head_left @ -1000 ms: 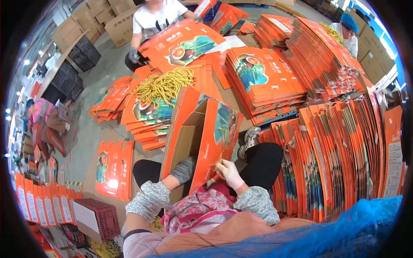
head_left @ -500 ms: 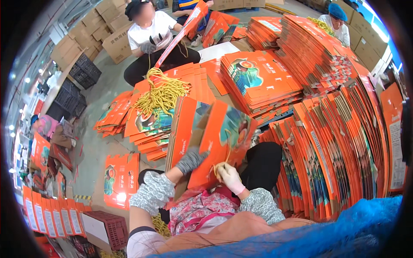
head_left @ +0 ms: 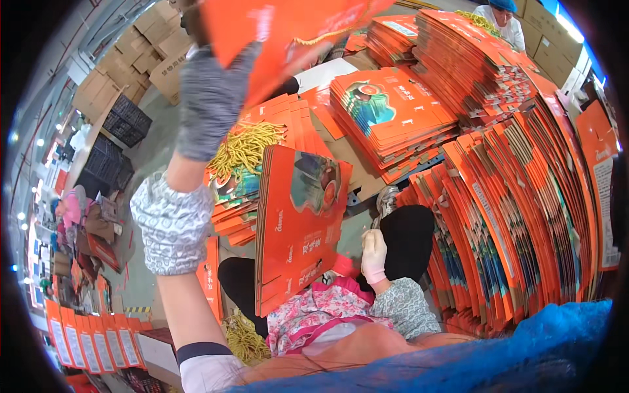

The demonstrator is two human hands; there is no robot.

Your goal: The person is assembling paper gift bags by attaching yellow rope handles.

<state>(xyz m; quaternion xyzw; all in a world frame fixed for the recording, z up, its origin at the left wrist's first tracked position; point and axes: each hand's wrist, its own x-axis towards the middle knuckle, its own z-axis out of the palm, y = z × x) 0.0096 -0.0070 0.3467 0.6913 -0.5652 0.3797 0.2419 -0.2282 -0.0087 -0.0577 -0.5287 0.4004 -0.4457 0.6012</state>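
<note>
Grey-gloved, the left hand (head_left: 213,105) grips 1 raised orange carton (head_left: 288,26) at its edge, digits around the board, some hidden. White-gloved, the right hand (head_left: 374,255) is curled in, nothing visible in it. Held by only 1 hand, the carton could twist or slip; the flat stack (head_left: 301,229) between the legs (head_left: 409,242), untouched by either hand, could topple.

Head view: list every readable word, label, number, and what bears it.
Print located, not copied:
Raised carton in left hand: white, blurred.
Front carton: white lettering.
Stacked cartons: white lettering.
Brown box: dark lettering.
Lower-left cartons: pale panels, too small to read.
Rightmost carton: pale panel, likewise.
</note>
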